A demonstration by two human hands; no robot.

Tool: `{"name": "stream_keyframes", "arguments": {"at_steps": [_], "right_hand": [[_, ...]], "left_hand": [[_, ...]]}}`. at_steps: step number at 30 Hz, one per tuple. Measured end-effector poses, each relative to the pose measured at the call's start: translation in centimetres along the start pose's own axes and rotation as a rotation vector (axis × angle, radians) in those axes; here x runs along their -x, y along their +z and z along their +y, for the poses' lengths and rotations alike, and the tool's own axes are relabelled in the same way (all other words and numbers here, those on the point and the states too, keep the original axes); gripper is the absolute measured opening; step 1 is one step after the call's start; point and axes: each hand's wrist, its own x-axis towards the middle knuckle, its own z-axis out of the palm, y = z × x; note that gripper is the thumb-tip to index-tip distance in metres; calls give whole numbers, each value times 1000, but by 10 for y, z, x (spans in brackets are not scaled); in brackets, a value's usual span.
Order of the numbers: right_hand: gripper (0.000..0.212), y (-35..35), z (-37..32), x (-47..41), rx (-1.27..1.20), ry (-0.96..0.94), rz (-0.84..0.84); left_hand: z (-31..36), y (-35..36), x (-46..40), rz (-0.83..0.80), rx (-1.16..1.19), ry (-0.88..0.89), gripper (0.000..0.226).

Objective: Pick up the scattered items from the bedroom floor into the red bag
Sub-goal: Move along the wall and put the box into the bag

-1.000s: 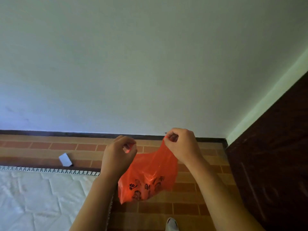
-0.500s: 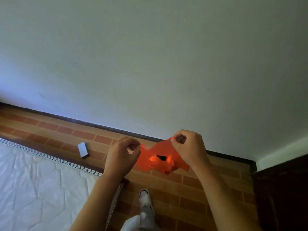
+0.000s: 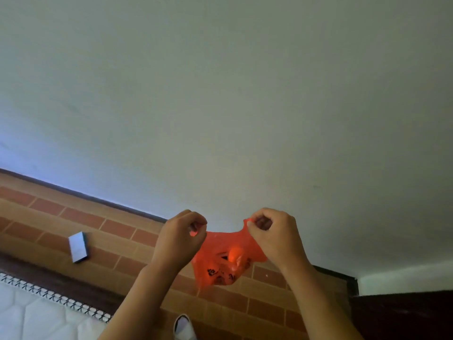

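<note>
I hold a thin red plastic bag (image 3: 224,261) with black print in front of me, stretched between both hands at chest height. My left hand (image 3: 180,239) pinches its left edge and my right hand (image 3: 272,235) pinches its right edge. The bag hangs crumpled below my fingers. A small white and dark box (image 3: 78,247) lies on the brick-patterned floor to the left, near the wall. I cannot tell whether the bag holds anything.
A white quilted mattress (image 3: 36,312) with a patterned trim fills the lower left. A dark wooden piece of furniture (image 3: 404,315) stands at the lower right. A plain pale wall (image 3: 220,94) rises ahead. My white shoe (image 3: 182,326) shows at the bottom.
My hands have pulled apart, stretching the bag's top wider. The view has tilted and swung, so the floor and box sit further left and lower.
</note>
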Motion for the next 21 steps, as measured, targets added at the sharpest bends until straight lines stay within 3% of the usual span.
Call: {"name": "stream_keyframes", "arguments": {"at_steps": [8, 12, 16, 21], "right_hand": [[13, 36, -32, -73, -41, -75, -70], [10, 54, -49, -111, -52, -153, -206], [12, 70, -69, -154, -92, -273, -315], [12, 88, -91, -195, -149, -439, -465]], "left_hand": [[-44, -28, -46, 101, 0, -115, 19], [-58, -36, -53, 204, -21, -203, 4], [-58, -50, -59, 300, -54, -313, 5], [-44, -64, -58, 518, -133, -415, 26]]}}
